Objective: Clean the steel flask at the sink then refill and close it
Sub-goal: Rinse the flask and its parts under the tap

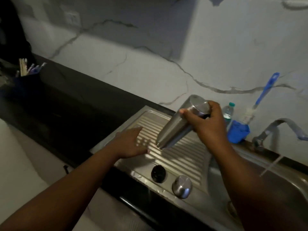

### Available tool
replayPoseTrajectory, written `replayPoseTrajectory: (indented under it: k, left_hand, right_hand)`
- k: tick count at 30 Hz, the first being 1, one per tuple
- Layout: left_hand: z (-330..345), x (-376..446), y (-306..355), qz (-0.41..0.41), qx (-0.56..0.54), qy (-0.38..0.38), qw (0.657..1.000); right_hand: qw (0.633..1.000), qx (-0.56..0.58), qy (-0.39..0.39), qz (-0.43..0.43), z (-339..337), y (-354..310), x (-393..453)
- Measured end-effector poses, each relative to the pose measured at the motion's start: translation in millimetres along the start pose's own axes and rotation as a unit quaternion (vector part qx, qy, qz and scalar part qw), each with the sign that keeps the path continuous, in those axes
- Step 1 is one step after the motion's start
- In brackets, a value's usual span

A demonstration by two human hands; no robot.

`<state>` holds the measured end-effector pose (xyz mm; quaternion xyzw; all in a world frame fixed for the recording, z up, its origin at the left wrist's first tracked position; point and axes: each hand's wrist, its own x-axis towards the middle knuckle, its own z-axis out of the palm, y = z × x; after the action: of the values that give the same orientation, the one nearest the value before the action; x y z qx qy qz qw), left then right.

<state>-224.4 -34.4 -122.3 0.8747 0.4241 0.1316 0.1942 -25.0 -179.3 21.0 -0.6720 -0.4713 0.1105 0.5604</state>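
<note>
Brushed steel flask (176, 124) hanging inverted mid-frame over ribbed drainboard (183, 160), mouth pointing lower left, base upper right. Right hand (206, 125) gripping base; left hand (131, 144) hovering flat, fingers straight, holding nothing.

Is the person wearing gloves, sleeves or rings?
No. The left hand and right hand are bare, with no gloves. Both forearms are uncovered as far as the picture shows, so no sleeves appear. I see no ring, watch or bracelet.
</note>
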Motion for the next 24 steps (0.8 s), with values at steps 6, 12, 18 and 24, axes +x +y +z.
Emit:
replayPoseTrajectory:
  k: [6, 12, 18, 24]
  left_hand:
    - [9.7, -34.9, -43.8, -0.029, -0.007, -0.022, 0.999]
    - [25.4, -48.7, -64.6, -0.045, -0.002, -0.035, 0.998]
    - [30.2, -48.8, -63.3, -0.031, 0.004, -0.060, 0.998]
    - [20.1, -49.3, -61.6, -0.024, -0.014, -0.031, 0.999]
  right_hand:
    - [0.991, -0.023, -0.131, -0.024, 93.2, -9.3, -18.1]
    - [0.985, -0.052, -0.163, -0.025, 124.8, 3.5, -33.1]
    - [0.982, -0.088, -0.167, -0.029, 128.8, 10.6, -32.7]
    - [0.979, -0.096, -0.177, -0.020, 125.3, 12.2, -31.9]
